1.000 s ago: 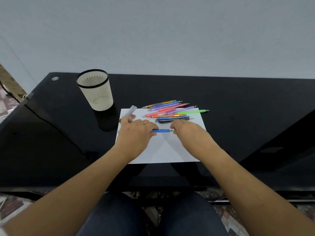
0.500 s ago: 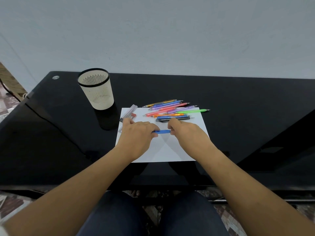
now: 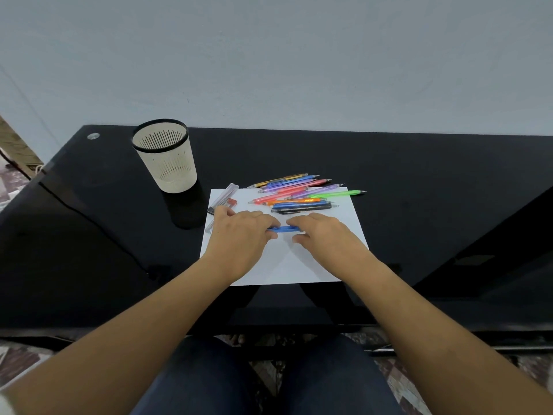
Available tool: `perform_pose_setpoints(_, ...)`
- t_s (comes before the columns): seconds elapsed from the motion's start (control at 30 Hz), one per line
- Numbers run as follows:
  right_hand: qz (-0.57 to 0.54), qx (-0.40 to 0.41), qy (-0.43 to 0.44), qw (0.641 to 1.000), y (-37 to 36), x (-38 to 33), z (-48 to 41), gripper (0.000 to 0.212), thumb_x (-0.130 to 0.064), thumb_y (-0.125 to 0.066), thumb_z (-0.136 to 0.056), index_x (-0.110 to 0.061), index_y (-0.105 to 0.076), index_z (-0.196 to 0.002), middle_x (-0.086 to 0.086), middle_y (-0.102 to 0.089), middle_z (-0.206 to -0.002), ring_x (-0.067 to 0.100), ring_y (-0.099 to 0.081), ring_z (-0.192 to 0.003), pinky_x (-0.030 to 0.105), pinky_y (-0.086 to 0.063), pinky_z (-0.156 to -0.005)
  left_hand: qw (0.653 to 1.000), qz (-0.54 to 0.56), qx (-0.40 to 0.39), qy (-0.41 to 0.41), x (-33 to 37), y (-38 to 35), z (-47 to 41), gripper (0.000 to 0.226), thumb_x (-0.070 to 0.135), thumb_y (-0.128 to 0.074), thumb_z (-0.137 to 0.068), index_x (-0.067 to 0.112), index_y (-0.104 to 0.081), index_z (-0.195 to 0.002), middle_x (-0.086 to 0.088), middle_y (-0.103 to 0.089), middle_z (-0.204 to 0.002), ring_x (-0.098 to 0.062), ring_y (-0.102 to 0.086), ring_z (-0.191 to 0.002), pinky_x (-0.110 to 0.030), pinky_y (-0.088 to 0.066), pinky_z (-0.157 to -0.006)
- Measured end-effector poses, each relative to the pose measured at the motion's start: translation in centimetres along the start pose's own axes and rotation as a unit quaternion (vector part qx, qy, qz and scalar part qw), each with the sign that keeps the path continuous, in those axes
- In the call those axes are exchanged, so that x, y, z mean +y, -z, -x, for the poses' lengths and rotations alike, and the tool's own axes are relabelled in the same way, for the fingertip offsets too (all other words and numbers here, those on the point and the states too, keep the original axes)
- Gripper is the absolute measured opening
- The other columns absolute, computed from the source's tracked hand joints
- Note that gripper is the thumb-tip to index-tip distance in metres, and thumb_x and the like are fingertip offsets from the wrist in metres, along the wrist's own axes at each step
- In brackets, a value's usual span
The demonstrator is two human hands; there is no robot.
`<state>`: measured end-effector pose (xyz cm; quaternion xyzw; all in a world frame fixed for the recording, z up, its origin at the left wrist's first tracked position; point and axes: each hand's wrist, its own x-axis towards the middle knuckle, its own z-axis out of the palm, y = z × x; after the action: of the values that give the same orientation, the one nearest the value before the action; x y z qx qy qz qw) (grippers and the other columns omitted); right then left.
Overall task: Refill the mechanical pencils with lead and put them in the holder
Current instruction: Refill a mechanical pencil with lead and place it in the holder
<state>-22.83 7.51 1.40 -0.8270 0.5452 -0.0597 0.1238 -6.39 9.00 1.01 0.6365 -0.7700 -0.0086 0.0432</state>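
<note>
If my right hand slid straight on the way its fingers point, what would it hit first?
The right hand points left along the blue pencil it holds, so it would most likely meet the left hand at the pencil's other end. The pencil pile lies farther back, seemingly off that line.

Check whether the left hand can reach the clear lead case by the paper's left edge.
Probably yes: the lead case lies just beyond the left hand, nothing between them, though that hand grips the blue pencil.
</note>
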Motion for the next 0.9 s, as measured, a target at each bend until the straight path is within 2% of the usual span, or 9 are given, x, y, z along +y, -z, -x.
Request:
perform_pose_setpoints(0.13,-0.013,0.038,0.007,0.999,0.4,0.7,-0.1,0.03,-0.023,-0.051,-0.097,-0.021,-0.057,-0.127,-0.001,-0.057,-0.12,0.012,-0.054,-0.1,0.018,-0.041,-0.088,1.0,-0.006,-0.007,0.015,-0.4,0.2,0.0,0.035,0.049,-0.046,-0.095,0.039,-0.053,-0.128,0.013,-0.06,-0.126,-0.011,-0.051,-0.115,-0.038,-0.024,-0.103)
perform_pose_setpoints(0.3,-0.138,0.1,-0.006,0.985,1.8,1.4,0.5,0.025,-0.022,-0.054,-0.095,-0.022,-0.059,-0.12,-0.008,-0.059,-0.106,0.003,-0.051,-0.085,-0.001,-0.036,-0.065,1.0,-0.003,0.01,0.028,-1.0,0.1,0.3,0.032,0.048,-0.045,-0.097,0.038,-0.055,-0.125,0.014,-0.063,-0.12,-0.01,-0.051,-0.111,-0.036,-0.025,-0.099)
perform_pose_setpoints(0.37,-0.187,0.122,-0.004,0.975,2.1,0.9,0.7,0.022,-0.021,-0.057,-0.094,-0.022,-0.059,-0.116,-0.012,-0.058,-0.099,0.001,-0.054,-0.082,-0.003,-0.037,-0.063,0.999,0.0,0.023,0.025,-0.6,0.2,0.4,0.033,0.047,-0.042,-0.098,0.037,-0.053,-0.127,0.013,-0.062,-0.123,-0.011,-0.051,-0.113,-0.036,-0.025,-0.1)
perform_pose_setpoints(0.57,-0.238,0.184,0.006,0.954,1.7,0.0,0.4,0.02,-0.018,-0.061,-0.091,-0.02,-0.057,-0.111,-0.008,-0.062,-0.103,0.004,-0.059,-0.082,0.005,-0.048,-0.07,0.998,-0.01,0.051,0.032,0.1,-0.2,0.2,0.039,0.049,-0.04,-0.098,0.035,-0.048,-0.134,0.01,-0.056,-0.133,-0.011,-0.047,-0.123,-0.038,-0.026,-0.102)
perform_pose_setpoints(0.67,-0.259,0.2,-0.01,0.945,2.3,-0.1,0.4,0.029,-0.019,-0.062,-0.09,-0.027,-0.045,-0.112,-0.01,-0.057,-0.106,0.0,-0.058,-0.082,0.0,-0.045,-0.064,0.998,-0.033,0.035,0.04,-0.7,-0.9,0.1,0.047,0.053,-0.043,-0.095,0.035,-0.041,-0.138,0.011,-0.047,-0.14,-0.012,-0.039,-0.131,-0.042,-0.024,-0.106)
perform_pose_setpoints(0.77,-0.238,0.212,-0.018,0.948,3.2,0.1,0.4,0.038,-0.02,-0.065,-0.089,-0.03,-0.035,-0.11,-0.013,-0.05,-0.103,0.003,-0.059,-0.083,0.003,-0.047,-0.062,0.999,-0.038,0.023,0.028,-1.8,-1.5,0.4,0.045,0.05,-0.043,-0.096,0.034,-0.04,-0.138,0.012,-0.043,-0.142,-0.01,-0.035,-0.134,-0.044,-0.02,-0.108)
perform_pose_setpoints(0.9,-0.221,0.258,-0.034,0.94,3.5,0.3,-0.5,0.024,-0.022,-0.064,-0.09,-0.027,-0.046,-0.105,-0.01,-0.052,-0.102,0.004,-0.057,-0.086,0.004,-0.048,-0.062,1.0,-0.009,0.025,0.012,-2.9,-1.9,0.9,0.041,0.049,-0.041,-0.096,0.035,-0.044,-0.135,0.014,-0.044,-0.14,-0.008,-0.035,-0.133,-0.043,-0.017,-0.11)
